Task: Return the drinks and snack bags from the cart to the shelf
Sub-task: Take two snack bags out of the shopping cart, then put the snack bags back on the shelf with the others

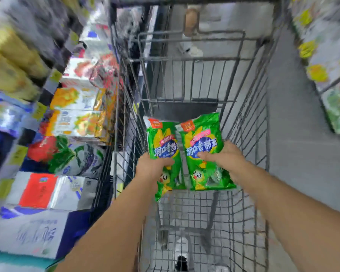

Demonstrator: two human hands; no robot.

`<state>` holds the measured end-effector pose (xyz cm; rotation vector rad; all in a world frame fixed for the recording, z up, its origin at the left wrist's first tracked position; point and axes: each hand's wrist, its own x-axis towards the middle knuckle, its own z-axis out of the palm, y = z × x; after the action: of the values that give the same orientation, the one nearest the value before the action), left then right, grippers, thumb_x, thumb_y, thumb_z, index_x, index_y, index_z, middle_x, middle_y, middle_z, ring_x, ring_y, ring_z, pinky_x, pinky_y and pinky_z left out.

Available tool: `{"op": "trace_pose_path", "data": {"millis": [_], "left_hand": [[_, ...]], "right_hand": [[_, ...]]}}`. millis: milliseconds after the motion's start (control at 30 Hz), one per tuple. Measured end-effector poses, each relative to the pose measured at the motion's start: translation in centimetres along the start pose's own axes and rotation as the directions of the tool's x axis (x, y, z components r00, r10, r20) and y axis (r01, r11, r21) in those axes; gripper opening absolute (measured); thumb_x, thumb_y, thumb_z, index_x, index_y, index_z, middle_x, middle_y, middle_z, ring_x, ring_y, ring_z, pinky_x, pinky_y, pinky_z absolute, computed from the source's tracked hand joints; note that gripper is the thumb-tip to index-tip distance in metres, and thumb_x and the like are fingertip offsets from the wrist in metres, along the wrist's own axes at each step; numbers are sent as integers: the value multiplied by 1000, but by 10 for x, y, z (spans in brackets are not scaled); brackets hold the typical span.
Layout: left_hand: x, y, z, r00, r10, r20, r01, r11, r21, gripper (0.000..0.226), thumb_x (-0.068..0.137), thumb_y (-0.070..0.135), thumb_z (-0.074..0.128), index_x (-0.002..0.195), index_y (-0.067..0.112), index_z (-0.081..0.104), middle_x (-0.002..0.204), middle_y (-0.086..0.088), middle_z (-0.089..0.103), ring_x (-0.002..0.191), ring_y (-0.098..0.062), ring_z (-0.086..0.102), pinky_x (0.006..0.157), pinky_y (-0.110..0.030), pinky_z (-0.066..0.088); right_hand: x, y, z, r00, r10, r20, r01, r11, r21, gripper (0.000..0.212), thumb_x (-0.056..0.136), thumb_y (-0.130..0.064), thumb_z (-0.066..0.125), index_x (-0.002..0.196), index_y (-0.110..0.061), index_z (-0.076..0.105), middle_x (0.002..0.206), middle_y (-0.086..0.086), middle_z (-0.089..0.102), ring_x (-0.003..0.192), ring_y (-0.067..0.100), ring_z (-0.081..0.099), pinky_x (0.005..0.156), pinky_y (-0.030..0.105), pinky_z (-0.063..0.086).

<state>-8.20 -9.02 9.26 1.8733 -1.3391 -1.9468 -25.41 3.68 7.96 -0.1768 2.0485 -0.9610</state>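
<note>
Two green snack bags with corn pictures are held over the wire shopping cart point(249, 122). My left hand point(152, 166) grips the left green bag point(162, 142) from its left side. My right hand point(227, 157) grips the right green bag point(201, 146), thumb across its front. Both bags stand roughly upright, side by side, above the cart's mesh floor. At the near end of the cart floor lies a clear bottle with a dark cap point(182, 252). The shelf point(67, 122) runs along the left, packed with cartons and bags.
The left shelf holds boxed drinks with fruit pictures, a red and white carton point(39, 190) and a white box with blue print point(31, 232). Another shelf point(330, 75) with green packs lines the right. Grey floor point(294, 154) lies between cart and right shelf. The picture is motion-blurred.
</note>
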Motion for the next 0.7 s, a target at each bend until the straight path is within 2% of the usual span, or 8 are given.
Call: {"op": "trace_pose_path", "data": {"millis": [100, 167, 200, 300, 400, 467, 567, 700], "left_hand": [[-61, 45, -17, 994, 104, 27, -103, 994, -27, 28, 71, -2, 82, 93, 9, 69, 85, -12, 75, 65, -22, 70, 52, -31, 56], [-103, 74, -31, 983, 181, 31, -180, 983, -36, 28, 72, -2, 82, 96, 9, 72, 79, -5, 73, 59, -15, 68, 45, -21, 49], [-125, 88, -39, 974, 225, 25, -223, 974, -39, 29, 72, 0, 83, 97, 11, 72, 80, -1, 73, 62, -14, 67, 48, -20, 47], [-188, 123, -62, 943, 333, -17, -334, 942, -35, 31, 70, 11, 88, 97, 15, 73, 92, 0, 76, 80, -16, 68, 63, -23, 50], [-246, 144, -85, 900, 428, -82, -431, 902, -32, 41, 64, 21, 93, 99, 15, 73, 95, -4, 78, 90, -25, 72, 81, -42, 58], [-284, 152, -101, 867, 478, -138, -486, 874, -26, 43, 63, 26, 93, 100, 16, 73, 94, -2, 78, 90, -26, 73, 84, -45, 58], [-333, 150, -133, 829, 509, -231, -533, 844, -53, 34, 67, 20, 91, 95, 14, 74, 90, -6, 79, 88, -31, 74, 83, -51, 59], [-388, 120, -187, 770, 520, -370, -576, 816, -51, 36, 62, 19, 92, 93, 13, 77, 89, -10, 78, 86, -35, 74, 82, -57, 58]], "right_hand": [[-47, -54, -40, 991, -101, 91, 100, 995, 15, 56, 51, -34, 97, 98, -12, 75, 94, 7, 77, 89, 23, 74, 85, 41, 60], [-84, -89, -64, 972, -197, 126, 195, 980, 31, 47, 60, -23, 94, 100, -11, 74, 90, 3, 77, 83, 19, 73, 82, 34, 59], [-104, -106, -76, 962, -240, 129, 237, 971, 38, 42, 63, -19, 92, 100, -12, 73, 89, 2, 77, 81, 18, 72, 80, 31, 57], [-161, -153, -106, 914, -345, 213, 330, 938, 103, 37, 68, -10, 88, 102, -11, 71, 94, 6, 79, 83, 18, 75, 74, 29, 59], [-210, -190, -122, 851, -452, 267, 438, 892, 112, 38, 68, -14, 89, 102, -11, 72, 90, 3, 79, 81, 16, 76, 72, 29, 61], [-242, -212, -125, 800, -521, 298, 513, 851, 111, 37, 68, -17, 89, 101, -13, 73, 89, -1, 79, 81, 14, 75, 73, 28, 59], [-288, -238, -113, 705, -609, 363, 603, 785, 147, 35, 67, -19, 89, 98, -16, 73, 92, -1, 80, 84, 14, 74, 75, 29, 57], [-347, -254, -75, 574, -668, 473, 679, 712, 181, 55, 51, -34, 90, 100, -14, 74, 91, -3, 80, 88, 15, 75, 82, 34, 58]]}}
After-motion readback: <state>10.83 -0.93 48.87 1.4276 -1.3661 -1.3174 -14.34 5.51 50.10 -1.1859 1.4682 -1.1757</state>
